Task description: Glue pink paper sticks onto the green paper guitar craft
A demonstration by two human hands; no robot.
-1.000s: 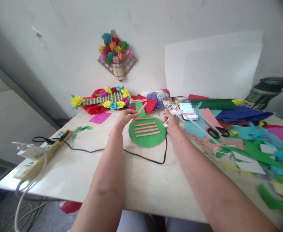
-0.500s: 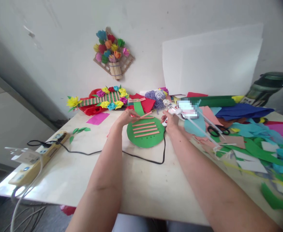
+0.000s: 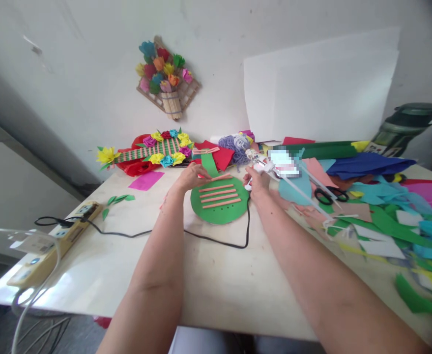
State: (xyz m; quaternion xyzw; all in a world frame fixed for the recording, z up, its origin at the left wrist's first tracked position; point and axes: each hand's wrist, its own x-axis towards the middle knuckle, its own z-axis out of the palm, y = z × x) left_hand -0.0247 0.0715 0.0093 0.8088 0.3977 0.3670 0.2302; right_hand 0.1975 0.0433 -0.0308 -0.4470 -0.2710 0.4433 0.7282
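Note:
A round green paper piece (image 3: 219,216) with a green neck (image 3: 210,165) lies on the table, several peach strips (image 3: 219,196) set across it in parallel. My left hand (image 3: 192,178) is at its upper left edge, fingers pinched on the end of another peach strip (image 3: 222,176) lying slightly slanted at the top of the round. To the right, my right hand (image 3: 259,183) is closed around a white hot glue gun (image 3: 263,166), its tip hidden. The gun's black cord (image 3: 216,243) loops below the green piece.
On the left sits a power strip (image 3: 55,250). A finished paper guitar with flowers (image 3: 160,149) lies at the back. Black-handled scissors (image 3: 324,196), paper scraps (image 3: 381,241) and a blurred-out phone (image 3: 285,163) are on the right, with a dark bottle (image 3: 407,132) behind.
The slanted strip in my left hand has come down closer to the top of the green round. My right hand keeps its hold on the glue gun; the view has shifted slightly.

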